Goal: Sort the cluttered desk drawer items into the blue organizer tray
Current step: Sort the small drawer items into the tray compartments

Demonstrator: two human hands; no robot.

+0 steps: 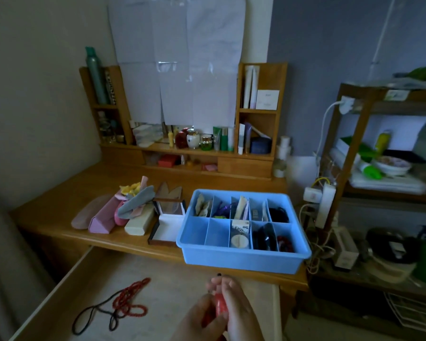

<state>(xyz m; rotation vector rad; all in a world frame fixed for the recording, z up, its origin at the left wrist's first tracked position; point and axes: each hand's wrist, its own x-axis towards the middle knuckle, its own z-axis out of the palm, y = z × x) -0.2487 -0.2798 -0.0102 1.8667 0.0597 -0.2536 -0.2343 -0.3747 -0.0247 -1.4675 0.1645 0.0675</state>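
Hands: both at the bottom edge of view, over the open drawer; the left hand [202,316] and the right hand [239,313] are curled together around one small red item [220,303], its top poking out between the fingertips; what the item is I cannot tell, since it is blurred and mostly covered.

Drawer: the open drawer [67,286] shows pale lining; two things are left on it, a red bead necklace [130,299] and a dark cord [94,318] that loops beside it and crosses it; whether the two are joined I cannot tell.

Tray: the blue organizer tray [246,262] sits on the desk [47,207] at its front right edge, just beyond the hands; ten compartments, two rows of five; the back five all hold something; in the front row the two left cells [204,232] look bare, the middle one holds a small printed box and a round pale thing, the fourth dark items, the fifth red beads.

Desk pile: left of the tray stands an open white box [169,226], touching or nearly touching the tray wall; further left a cream case, a pink triangular case and a flat pinkish pouch, three in a row, with grey, pink and yellow cloth pieces heaped on them.

Progress: judged late; the held item, the necklace and the cord seem all that remains from the drawer; whether the desk pile is also meant for the tray is unclear.

Shelf: bottles and jars line the back hutch.
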